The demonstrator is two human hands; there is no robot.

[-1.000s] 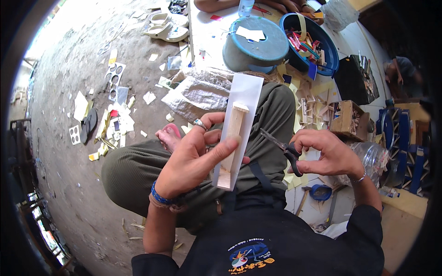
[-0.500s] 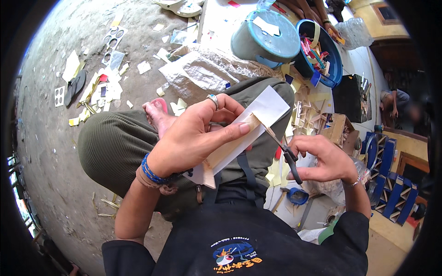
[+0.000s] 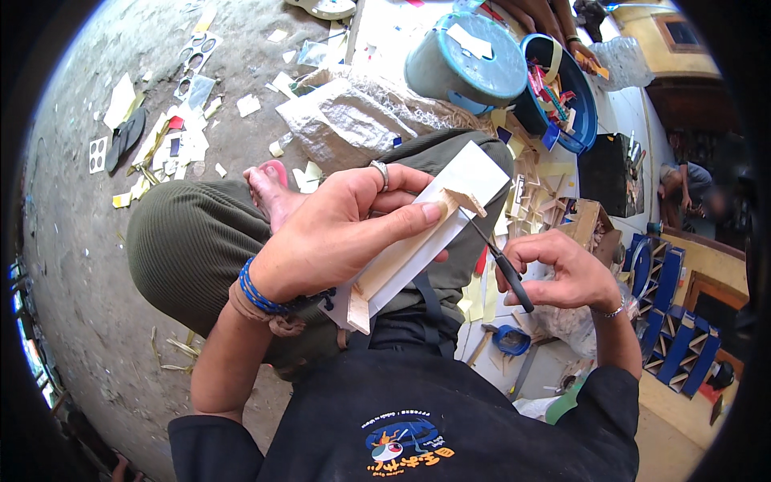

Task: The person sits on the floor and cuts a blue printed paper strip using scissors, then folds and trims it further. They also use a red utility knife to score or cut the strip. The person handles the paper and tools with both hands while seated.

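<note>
My left hand (image 3: 345, 213) grips a small wooden frame (image 3: 400, 247) laid along a white card strip (image 3: 475, 167), thumb on top and fingers beneath. Short wooden end pieces stick out at both ends of the frame, and the card reaches past the upper one. In my right hand (image 3: 562, 269) are scissors (image 3: 511, 277) with dark handles. Their blades point up and left to the card's right edge, just below the upper end piece. Whether they touch the card I cannot tell.
Wood offcuts (image 3: 534, 201) lie right of my knee, near a cardboard box (image 3: 590, 225). Beyond stand a lidded bucket (image 3: 426, 68) and a blue tub (image 3: 590, 120) of scraps. A white sack (image 3: 333, 120) lies ahead. Another person's hand (image 3: 585, 56) is at the far right.
The frame and card have tilted, so the wooden end pieces show more. The scissors have turned, their handles now nearly edge-on, and the blades have shifted slightly along the card's edge.
</note>
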